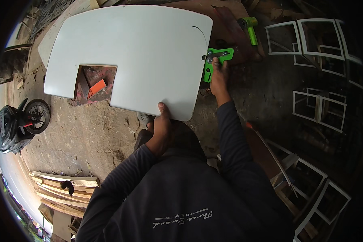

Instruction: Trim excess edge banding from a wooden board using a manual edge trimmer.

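Note:
A large white panel (pixel 149 52) with rounded corners lies in front of me, a rectangular notch cut into its near edge. My left hand (pixel 161 127) grips that near edge right of the notch, thumb on top and the other fingers hidden beneath. My right hand (pixel 219 80) holds a flat green hand tool (pixel 218 54) with bolts and slots against the panel's right edge. The thumb presses on the tool; part of the grip is hidden. Through the notch shows a tool with an orange handle (pixel 97 88) and a dark blade, perhaps a try square.
A lime-green heat gun or dryer (pixel 251 31) lies beyond the panel's right side. White frames (pixel 320 38) stand on the right, with more at lower right. A motorcycle (pixel 18 125) is parked at left. Wooden planks (pixel 64 189) are stacked at lower left.

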Available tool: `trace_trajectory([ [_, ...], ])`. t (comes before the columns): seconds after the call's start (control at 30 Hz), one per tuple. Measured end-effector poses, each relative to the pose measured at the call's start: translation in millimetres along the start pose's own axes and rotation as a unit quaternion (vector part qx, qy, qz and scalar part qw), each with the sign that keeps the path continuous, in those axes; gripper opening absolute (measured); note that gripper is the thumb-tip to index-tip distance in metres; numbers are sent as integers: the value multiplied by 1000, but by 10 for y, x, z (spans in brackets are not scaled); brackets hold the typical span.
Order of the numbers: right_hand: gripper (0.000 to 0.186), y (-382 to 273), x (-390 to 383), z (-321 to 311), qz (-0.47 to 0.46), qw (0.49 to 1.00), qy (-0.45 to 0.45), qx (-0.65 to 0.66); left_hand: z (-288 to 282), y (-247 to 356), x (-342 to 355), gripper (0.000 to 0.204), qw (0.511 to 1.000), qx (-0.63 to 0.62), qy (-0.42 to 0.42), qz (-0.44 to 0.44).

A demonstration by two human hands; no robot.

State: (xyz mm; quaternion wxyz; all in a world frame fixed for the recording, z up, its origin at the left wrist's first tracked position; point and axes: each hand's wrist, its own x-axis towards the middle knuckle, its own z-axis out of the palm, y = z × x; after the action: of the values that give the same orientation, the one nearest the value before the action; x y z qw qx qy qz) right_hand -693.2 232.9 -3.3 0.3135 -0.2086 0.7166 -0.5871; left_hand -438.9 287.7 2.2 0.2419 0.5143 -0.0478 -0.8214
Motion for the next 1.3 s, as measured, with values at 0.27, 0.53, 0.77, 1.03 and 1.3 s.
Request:
trace_trajectory([
  [0.27, 46, -145, -413, -62, 23, 999, -13, 34, 217, 26, -10, 80, 999, -17, 40, -14],
  [0.53, 46, -45, -756, -178, 23, 1000, -5, -19, 478, 99, -82, 81, 998, -39, 45, -6],
  [0.77, 51, -95, -1138, -283, 35, 997, -21, -65, 573, 105, 6, 81, 998, -46, 39, -6],
  [1.03, 54, -123, -1402, -312, 41, 997, -3, -60, 590, 75, 63, 79, 998, -44, 46, -4],
  [1.3, 55, -38, -1564, -317, 60, 995, 19, -73, 717, 160, -28, 79, 998, -30, 59, -12],
])
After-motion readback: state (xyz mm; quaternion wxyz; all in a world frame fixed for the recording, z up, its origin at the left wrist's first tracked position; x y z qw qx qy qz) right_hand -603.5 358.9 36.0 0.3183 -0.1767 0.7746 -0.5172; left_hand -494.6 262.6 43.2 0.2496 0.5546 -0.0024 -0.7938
